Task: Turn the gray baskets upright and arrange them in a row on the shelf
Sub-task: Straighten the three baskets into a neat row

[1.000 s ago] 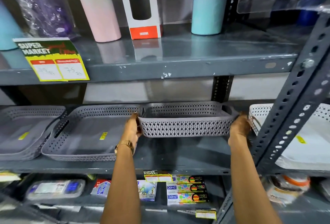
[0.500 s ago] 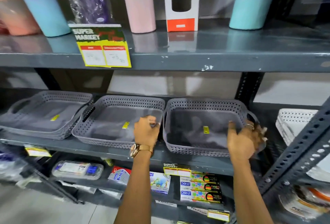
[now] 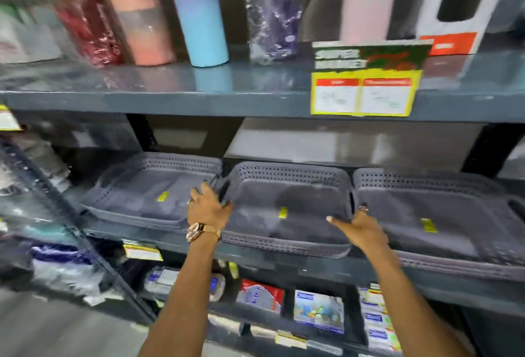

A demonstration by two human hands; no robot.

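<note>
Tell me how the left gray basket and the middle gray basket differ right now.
The left gray basket sits further back on the shelf; the middle gray basket reaches nearer the front edge. The left hand rests at the middle basket's left end and the right hand at its right end; no hand grips the left basket's far side. Both are upright, perforated gray, each with a yellow sticker inside.
</note>
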